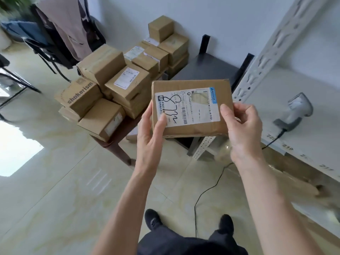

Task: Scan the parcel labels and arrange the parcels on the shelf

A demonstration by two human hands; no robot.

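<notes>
A person is standing on a pale tiled floor, looking down at a flat brown cardboard parcel (191,107) that they are holding up in front of them with both hands. The left hand (152,133) is gripping the parcel's left edge, its thumb pressing on the white shipping label (187,107), which is facing up toward the camera with handwritten black numbers and barcodes showing. The right hand (242,129) is gripping the right edge, thumb on top. The parcel's long axis is running left to right between the two hands. A white handheld barcode scanner (296,111) is lying on the white metal shelf (312,85) to the right, near the right hand, which looks best placed to reach for it. To the left, a stack of brown cardboard boxes (117,83) is sitting on a low dark table (112,146).
</notes>
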